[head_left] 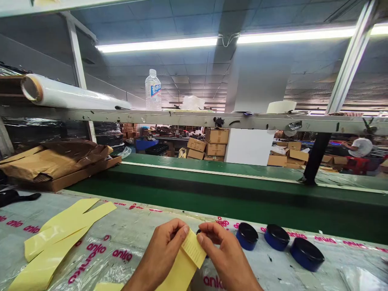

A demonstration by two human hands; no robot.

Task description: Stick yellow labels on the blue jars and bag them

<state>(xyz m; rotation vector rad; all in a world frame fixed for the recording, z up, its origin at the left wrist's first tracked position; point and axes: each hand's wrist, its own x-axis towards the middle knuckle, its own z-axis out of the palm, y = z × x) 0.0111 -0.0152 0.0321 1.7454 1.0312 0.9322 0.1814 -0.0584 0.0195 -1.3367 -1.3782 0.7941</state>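
Yellow strip (pixel 189 258) pinched by left hand (pixel 160 252), right hand (pixel 224 250); blue jars (pixel 247 236) near.

The pale yellow paper strip (pixel 189 258) between my fingers (pixel 212 234) looks smooth and matt. To the right, the round jars (pixel 246 242) have glossy black plastic lids over shiny blue bodies. Beneath them, the printed plastic sheeting (pixel 121 238) is thin, creased and glossy. Farther off, the conveyor belt (pixel 212 206) is matt green, the rail (pixel 194 118) dull metal, and the cardboard boxes (pixel 216 141) rough brown.
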